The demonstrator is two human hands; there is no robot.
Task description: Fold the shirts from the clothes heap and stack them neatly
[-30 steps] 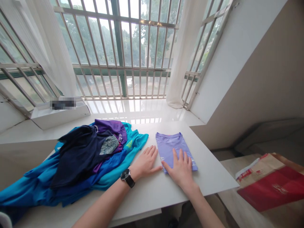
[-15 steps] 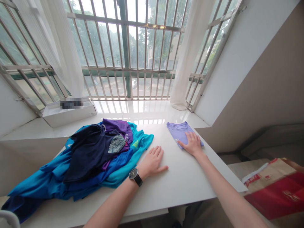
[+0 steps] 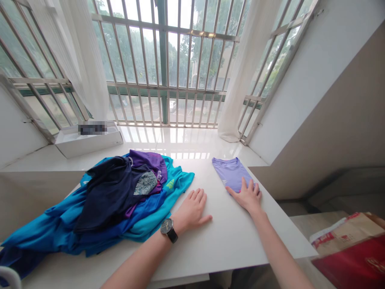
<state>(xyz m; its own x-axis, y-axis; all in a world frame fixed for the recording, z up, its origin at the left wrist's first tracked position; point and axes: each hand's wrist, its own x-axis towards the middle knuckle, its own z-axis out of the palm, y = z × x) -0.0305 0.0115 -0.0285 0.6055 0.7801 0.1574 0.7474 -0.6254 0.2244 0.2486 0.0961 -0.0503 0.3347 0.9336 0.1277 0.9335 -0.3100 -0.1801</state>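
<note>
A folded lavender T-shirt [image 3: 231,170] lies on the right part of the white table [image 3: 231,237], its neckline toward the window. My right hand [image 3: 247,194] rests with spread fingers on the shirt's near edge, where a bit of pink shows under the fingers. My left hand [image 3: 192,208], a black watch [image 3: 169,229] on its wrist, lies flat on the tabletop with the thumb stretched out. To its left is a loose heap of clothes: a navy shirt [image 3: 105,192] with a patterned patch on top, a purple shirt [image 3: 147,160], and blue and turquoise garments [image 3: 180,178] below.
A white open box [image 3: 90,146] stands on the windowsill at the left. Metal bars and white curtains [image 3: 240,72] line the window. A red and beige paper bag [image 3: 355,249] stands beyond the table's right edge. A white curved bar [image 3: 10,277] shows at bottom left.
My right hand has slid from the middle of the lavender T-shirt toward its near edge. My left hand has stayed about where it was. The view has tilted slightly.
</note>
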